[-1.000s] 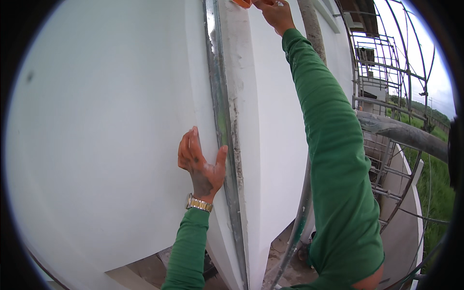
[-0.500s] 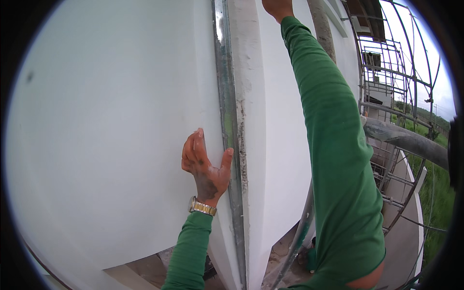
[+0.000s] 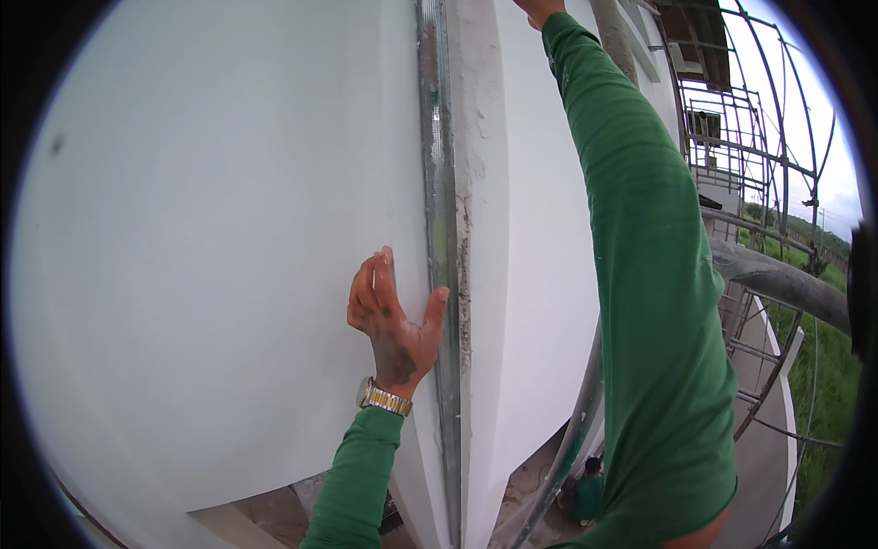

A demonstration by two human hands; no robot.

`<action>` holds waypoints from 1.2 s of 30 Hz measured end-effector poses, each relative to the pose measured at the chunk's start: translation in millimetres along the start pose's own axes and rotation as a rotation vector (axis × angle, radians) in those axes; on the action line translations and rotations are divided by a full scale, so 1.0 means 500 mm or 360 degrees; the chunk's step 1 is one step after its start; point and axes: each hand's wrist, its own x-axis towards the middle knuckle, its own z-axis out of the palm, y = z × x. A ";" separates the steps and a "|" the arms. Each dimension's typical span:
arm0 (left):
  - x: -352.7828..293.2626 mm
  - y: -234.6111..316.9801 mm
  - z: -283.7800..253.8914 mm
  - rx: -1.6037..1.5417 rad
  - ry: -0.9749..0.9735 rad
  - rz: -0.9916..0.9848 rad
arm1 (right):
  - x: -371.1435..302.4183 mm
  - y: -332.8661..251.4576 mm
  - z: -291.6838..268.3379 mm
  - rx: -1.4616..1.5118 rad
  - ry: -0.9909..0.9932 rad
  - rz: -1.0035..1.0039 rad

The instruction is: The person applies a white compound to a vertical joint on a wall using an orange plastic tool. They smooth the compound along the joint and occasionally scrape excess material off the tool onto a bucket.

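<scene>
Fingers (image 3: pixel 386 285) of the left hand (image 3: pixel 399 337) point upward close to one another just left of the long metal strip (image 3: pixel 438 137), while the thumb stands apart from them, its tip overlapping the strip; how firmly it presses, I cannot tell. The right hand (image 3: pixel 541 7) is above and to the right of the strip, mostly cut off by the upper edge, so its fingers' state cannot be told.

Largest is the smooth white wall (image 3: pixel 201 274), filling everything left of the strip. Right of the strip, a green right sleeve (image 3: pixel 654 238) rises in front of a second white wall face (image 3: pixel 546 247). Farther right of the strip come metal scaffolding (image 3: pixel 750 142) and green grass (image 3: pixel 821 393). The strip itself runs nearly upright, with a rough plaster edge (image 3: pixel 480 119) along its right side. Left of the strip's lower part is the green left sleeve (image 3: pixel 358 471). A thick grey pipe (image 3: pixel 788 284) lies well to its right; nearer its foot, also rightward, a slanting pole (image 3: pixel 578 430) leans beside a person (image 3: pixel 588 494) in green below. Smallest, a metal-banded wristwatch (image 3: pixel 386 398) sits left of the strip, under the left hand.
</scene>
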 end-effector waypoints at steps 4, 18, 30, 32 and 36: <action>-0.002 0.000 0.004 -0.0003 0.0012 0.0029 | 0.061 0.038 0.068 -0.0868 0.0227 -0.0133; -0.008 -0.001 0.022 0.0050 -0.0008 -0.0043 | -0.155 -0.029 -0.042 0.0452 -0.0256 0.0184; -0.009 0.006 0.027 0.0026 0.0008 -0.0090 | -0.574 -0.097 -0.151 0.0312 -0.0076 0.0546; -0.003 0.011 0.025 0.0015 0.0014 -0.0090 | -0.621 -0.118 -0.165 0.0489 0.0011 0.0584; -0.005 0.001 0.017 0.0086 0.0027 -0.0079 | -0.719 -0.141 -0.201 0.0376 -0.0134 0.0629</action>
